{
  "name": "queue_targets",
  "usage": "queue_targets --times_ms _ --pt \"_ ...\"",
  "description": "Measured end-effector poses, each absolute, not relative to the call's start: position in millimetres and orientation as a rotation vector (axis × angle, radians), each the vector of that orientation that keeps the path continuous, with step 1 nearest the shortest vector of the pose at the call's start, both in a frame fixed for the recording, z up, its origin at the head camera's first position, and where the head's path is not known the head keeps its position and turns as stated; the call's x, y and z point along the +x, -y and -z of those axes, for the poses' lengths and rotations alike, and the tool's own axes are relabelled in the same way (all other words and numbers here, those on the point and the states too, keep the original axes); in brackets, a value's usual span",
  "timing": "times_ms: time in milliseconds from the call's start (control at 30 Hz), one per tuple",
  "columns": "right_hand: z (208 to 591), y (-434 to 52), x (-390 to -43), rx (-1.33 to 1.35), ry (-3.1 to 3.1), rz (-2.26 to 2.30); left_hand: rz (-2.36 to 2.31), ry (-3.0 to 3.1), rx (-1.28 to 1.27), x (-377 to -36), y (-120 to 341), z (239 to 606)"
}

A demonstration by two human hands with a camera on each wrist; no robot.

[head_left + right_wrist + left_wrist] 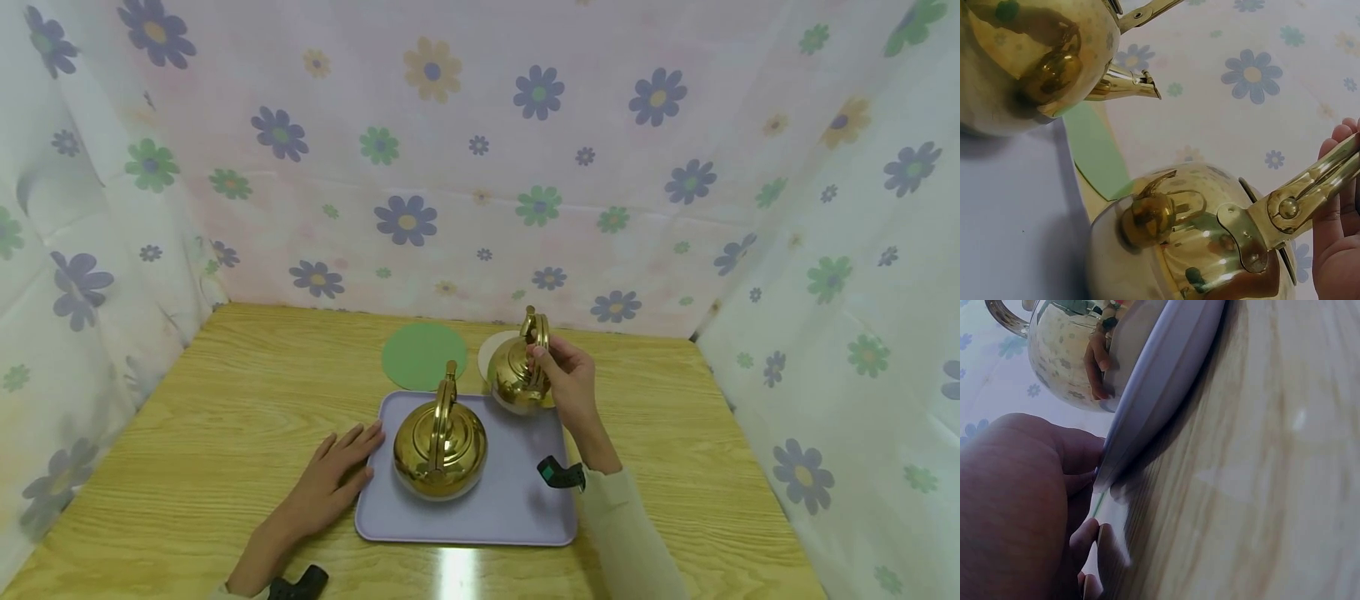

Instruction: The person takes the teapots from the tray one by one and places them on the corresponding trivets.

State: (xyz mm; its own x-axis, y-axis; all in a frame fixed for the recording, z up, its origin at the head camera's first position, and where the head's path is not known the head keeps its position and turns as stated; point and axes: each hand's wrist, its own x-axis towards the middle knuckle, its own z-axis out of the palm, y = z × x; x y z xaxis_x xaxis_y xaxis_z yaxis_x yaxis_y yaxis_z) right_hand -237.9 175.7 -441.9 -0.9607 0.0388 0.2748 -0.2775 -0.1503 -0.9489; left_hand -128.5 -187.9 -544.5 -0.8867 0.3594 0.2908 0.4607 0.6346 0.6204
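right hand (1338,237) gripping kettle (1191,250) handle

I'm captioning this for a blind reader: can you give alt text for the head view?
A right hand holds a gold kettle by its handle at the far edge of a lilac tray. The left hand rests by the tray, which holds a second gold kettle.

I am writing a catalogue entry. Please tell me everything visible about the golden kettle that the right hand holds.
The golden kettle looks like polished, mirror-bright brass: a round body, a knobbed lid, and a flat hinged handle standing upright. The right hand grips that handle. The kettle is at the far right corner of the lilac tray; whether it rests there or is lifted is unclear.
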Motion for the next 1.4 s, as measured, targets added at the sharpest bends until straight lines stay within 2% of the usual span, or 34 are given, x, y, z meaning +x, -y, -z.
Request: queue_targets --times_ms 1400 --pt "444.6 -178.9 -280.4 0.306 1.878 -2.204 1.066 2.714 -0.668 -128.6 187.7 545.1"
